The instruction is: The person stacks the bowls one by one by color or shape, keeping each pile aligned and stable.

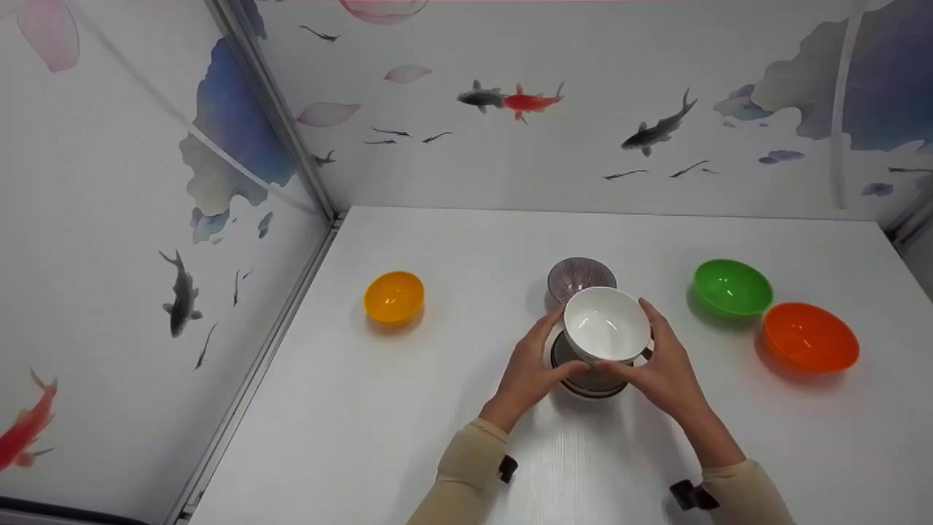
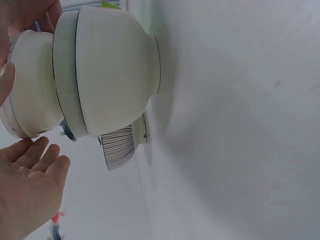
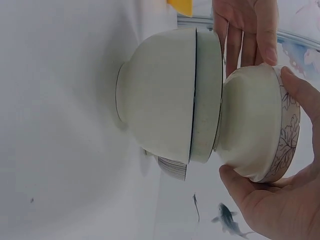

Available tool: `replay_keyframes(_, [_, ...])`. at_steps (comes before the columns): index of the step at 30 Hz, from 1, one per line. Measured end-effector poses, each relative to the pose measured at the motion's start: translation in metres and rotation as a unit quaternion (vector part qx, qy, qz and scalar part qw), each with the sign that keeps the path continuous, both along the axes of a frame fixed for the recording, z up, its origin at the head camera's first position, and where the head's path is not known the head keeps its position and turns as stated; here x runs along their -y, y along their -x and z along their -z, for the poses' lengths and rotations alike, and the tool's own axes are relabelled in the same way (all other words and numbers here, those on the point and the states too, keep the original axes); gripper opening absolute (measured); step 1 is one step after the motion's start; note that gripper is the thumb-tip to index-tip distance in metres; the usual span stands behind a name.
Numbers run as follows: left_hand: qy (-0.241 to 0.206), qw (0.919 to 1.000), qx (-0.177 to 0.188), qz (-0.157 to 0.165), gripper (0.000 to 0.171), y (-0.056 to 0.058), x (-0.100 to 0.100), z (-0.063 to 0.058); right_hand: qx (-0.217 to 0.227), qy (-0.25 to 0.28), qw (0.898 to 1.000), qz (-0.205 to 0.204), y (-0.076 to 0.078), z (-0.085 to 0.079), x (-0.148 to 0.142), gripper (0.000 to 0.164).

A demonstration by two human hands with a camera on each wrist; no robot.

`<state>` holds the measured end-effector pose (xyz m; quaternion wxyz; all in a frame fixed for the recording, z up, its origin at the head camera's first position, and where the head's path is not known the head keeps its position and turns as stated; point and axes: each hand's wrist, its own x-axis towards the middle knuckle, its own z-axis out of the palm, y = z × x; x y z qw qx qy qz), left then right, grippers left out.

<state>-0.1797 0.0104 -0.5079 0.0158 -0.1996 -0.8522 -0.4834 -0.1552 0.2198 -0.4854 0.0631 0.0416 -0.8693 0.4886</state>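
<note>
Both hands hold a small white bowl point(image 1: 606, 324), which has a leaf-patterned band point(image 3: 288, 132) at its rim. My left hand point(image 1: 531, 372) grips its left side, thumb toward the near edge and fingers around the wall. On the right side, my right hand point(image 1: 667, 372) pinches it with thumb at the rim and fingers below. Directly under it stands a larger cream bowl point(image 3: 160, 92) with a pale green band and dark lines, the small bowl's base right at its rim. Behind that sits a purple striped bowl point(image 1: 576, 277), partly covered by the white bowl in the head view.
A yellow bowl point(image 1: 393, 299) sits to the left on the white table point(image 1: 328, 437). At the right are a green bowl point(image 1: 731, 289) and an orange bowl point(image 1: 810, 337), side by side. Panels painted with fish, a left panel point(image 1: 109, 219) and a back panel point(image 1: 568, 160), border the table.
</note>
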Motion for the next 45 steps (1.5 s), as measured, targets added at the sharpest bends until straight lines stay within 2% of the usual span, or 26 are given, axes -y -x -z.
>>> replay_keyframes(8, [-0.021,0.9997,-0.012,0.003,0.080,0.001,0.003,0.006,0.006,0.008,1.000,-0.001,-0.004,0.004,0.003,0.115])
replay_keyframes(24, [-0.007,0.9999,-0.014,-0.001,0.078,-0.004,0.010,0.015,0.007,-0.009,1.000,0.001,-0.009,0.018,0.009,0.115])
replay_keyframes(36, [0.003,0.9999,-0.010,-0.010,0.076,-0.009,0.012,0.021,0.021,-0.008,1.000,0.001,-0.012,0.028,0.011,0.116])
replay_keyframes(45, [0.004,0.9998,0.015,-0.013,0.077,-0.011,0.011,0.020,0.034,-0.010,0.999,0.000,-0.014,0.032,0.012,0.119])
